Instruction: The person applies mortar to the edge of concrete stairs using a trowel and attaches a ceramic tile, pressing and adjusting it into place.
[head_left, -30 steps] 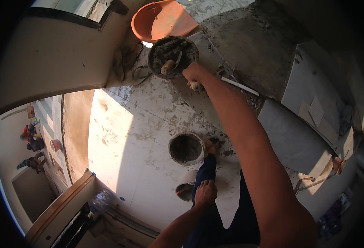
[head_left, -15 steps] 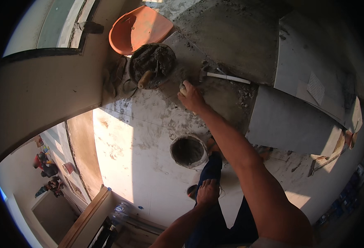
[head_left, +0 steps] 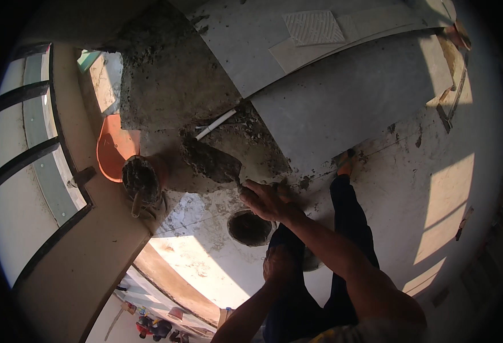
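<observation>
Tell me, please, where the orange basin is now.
In the head view, the orange basin is on the left, beside the wall and mortar-filled bucket.

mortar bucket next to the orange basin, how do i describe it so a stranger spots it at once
Find the barred window at the far left, then go right to the orange basin. The mortar bucket sits just below it in the picture. A tan handle leans over its rim, unlike the second bucket below the right hand, where none shows.
</observation>
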A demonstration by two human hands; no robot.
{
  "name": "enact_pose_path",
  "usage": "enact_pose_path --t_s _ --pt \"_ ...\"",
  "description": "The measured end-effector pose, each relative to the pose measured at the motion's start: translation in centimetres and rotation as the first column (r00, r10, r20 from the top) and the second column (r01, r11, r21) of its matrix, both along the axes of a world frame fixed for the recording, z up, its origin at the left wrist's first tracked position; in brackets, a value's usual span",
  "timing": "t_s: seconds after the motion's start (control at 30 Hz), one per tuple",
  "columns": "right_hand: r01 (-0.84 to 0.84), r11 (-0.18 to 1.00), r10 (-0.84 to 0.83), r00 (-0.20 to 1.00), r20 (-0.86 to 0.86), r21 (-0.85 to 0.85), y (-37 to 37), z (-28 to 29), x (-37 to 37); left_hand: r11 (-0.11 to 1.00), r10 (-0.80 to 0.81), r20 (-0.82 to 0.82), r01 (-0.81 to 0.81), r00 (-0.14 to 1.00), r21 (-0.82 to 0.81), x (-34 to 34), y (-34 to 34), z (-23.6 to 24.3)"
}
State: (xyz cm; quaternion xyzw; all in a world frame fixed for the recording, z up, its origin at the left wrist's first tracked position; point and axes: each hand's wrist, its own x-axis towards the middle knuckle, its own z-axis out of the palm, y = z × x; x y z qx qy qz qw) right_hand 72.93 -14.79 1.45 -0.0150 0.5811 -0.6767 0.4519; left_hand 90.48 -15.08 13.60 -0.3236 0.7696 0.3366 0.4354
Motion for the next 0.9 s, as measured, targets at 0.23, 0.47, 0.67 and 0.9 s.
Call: enact_pose_path --t_s 0.23,0.47,0.67,0.9 --pt "0.654 0.725 -0.664 0.747 -0.031 0.217 14.7 1.4 -4.1 0.947 -0.32 -0.234 0.303 0.918 -0.105 -1.7 -0.4 -3.6" --pt "0.991 -0.077 -0.862 -0.013 -0.506 0.107 22.4 -8.5 -12.2 0.864 -0.504 -0.232 0.489 0.832 -0.121 -5.7 0.9 -5.0" --pt "0.852 -0.519 -0.625 -0.326 -0.71 0.066 24.5 -14.4 -23.8 0.86 -0.507 -0.083 0.498 0.858 -0.111 -9.9 1.6 -5.6" --pt "0.97 -0.24 -0.892 -0.24 -0.382 -0.05 17.4 -8.9 -33.6 0.881 -0.468 0.053 0.47 0.882 -0.047 -10.4 -0.1 -6.9"
